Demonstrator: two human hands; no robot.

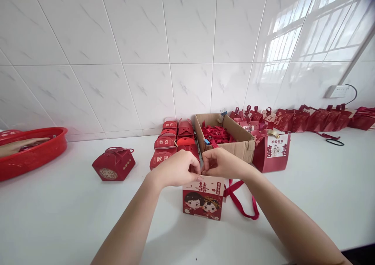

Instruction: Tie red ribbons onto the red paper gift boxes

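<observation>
A small red and cream gift box (202,198), printed with two cartoon figures, stands upright on the white table in front of me. My left hand (183,167) is closed at its top edge, with the thumb on the front side. Close beside it, my right hand (218,162) has its fingertips pinched together over the box top. What lies between the right fingertips is too hidden to make out. A red ribbon (244,210) comes out from the box's right side and loops on the table.
Behind my hands stand red boxes (165,144) in rows and a cardboard box (246,144) of red ribbons. More gift bags (277,152) line the wall at right, near black-handled scissors (331,139). Leftward are a red handled box (114,165) and a red basin (32,157).
</observation>
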